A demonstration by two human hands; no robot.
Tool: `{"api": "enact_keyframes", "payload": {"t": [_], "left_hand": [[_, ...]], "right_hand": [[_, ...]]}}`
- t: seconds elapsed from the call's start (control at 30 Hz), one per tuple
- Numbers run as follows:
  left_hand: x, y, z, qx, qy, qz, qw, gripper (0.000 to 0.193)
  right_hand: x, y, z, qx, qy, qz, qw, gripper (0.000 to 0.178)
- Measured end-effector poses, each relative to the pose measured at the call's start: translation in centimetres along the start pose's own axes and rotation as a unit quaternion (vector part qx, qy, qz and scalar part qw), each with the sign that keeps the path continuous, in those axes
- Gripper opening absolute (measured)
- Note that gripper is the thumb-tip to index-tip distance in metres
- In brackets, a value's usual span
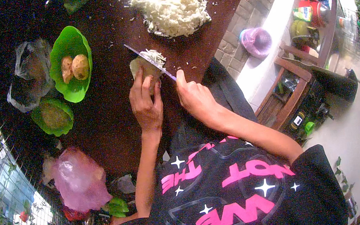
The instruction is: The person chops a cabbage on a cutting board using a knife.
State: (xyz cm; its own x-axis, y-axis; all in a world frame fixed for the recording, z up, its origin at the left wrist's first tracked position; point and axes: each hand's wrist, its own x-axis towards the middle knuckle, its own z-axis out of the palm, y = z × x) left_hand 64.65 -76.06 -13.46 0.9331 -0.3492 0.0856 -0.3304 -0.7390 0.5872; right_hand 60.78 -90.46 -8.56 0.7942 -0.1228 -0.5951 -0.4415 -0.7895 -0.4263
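Note:
My right hand (197, 101) grips a knife (149, 60), its blade slanting up to the left over a pale vegetable piece (136, 66). My left hand (145, 100) holds that piece down on the dark brown table (117, 121), fingers pressed on its near side. I cannot tell which vegetable it is. Thin white shreds (154, 56) lie against the blade's far side. Farther off on the table rises a large heap of white shredded vegetable (170, 7).
Left of my hands, a green scalloped bowl (69, 37) holds two potato-like brown lumps (80, 67). Beside it are a clear plastic bag (28, 83) and a smaller green bowl (54, 118). A pink plastic bag (80, 179) sits nearer me. Rightward stands a purple bag-lined container (256, 42).

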Motion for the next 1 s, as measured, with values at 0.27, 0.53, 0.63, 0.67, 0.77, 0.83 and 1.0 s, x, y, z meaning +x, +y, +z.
{"api": "enact_keyframes", "payload": {"t": [0.27,0.53,0.63,0.67,0.77,0.83,1.0], "left_hand": [[-1.3,-0.8,0.0,0.033,-0.023,-0.011,0.999,0.033],[-0.6,0.0,-0.2,0.020,-0.014,-0.001,1.000,0.039],[-1.1,-0.7,-0.1,0.020,-0.062,-0.034,0.997,0.053],[-1.1,-0.7,-0.1,0.020,-0.064,-0.032,0.997,0.053],[-1.1,-0.7,-0.1,0.028,-0.061,-0.019,0.998,0.053],[-1.2,-0.7,-0.1,0.029,-0.058,-0.024,0.998,0.053],[-1.1,-0.6,-0.2,0.030,-0.059,-0.026,0.997,0.052]], "right_hand": [[-0.9,-1.0,-1.2,-0.136,0.105,-0.081,0.982,0.023],[-1.1,0.7,-0.6,-0.201,0.165,-0.119,0.958,0.028],[-1.1,0.7,-0.8,-0.205,0.172,-0.122,0.956,0.028],[-1.1,0.6,-0.9,-0.206,0.174,-0.122,0.955,0.028],[-1.1,0.6,-0.9,-0.206,0.178,-0.122,0.955,0.028],[-1.2,0.5,-1.1,-0.206,0.166,-0.117,0.957,0.028],[-1.2,0.3,-1.1,-0.197,0.142,-0.107,0.964,0.025]]}}
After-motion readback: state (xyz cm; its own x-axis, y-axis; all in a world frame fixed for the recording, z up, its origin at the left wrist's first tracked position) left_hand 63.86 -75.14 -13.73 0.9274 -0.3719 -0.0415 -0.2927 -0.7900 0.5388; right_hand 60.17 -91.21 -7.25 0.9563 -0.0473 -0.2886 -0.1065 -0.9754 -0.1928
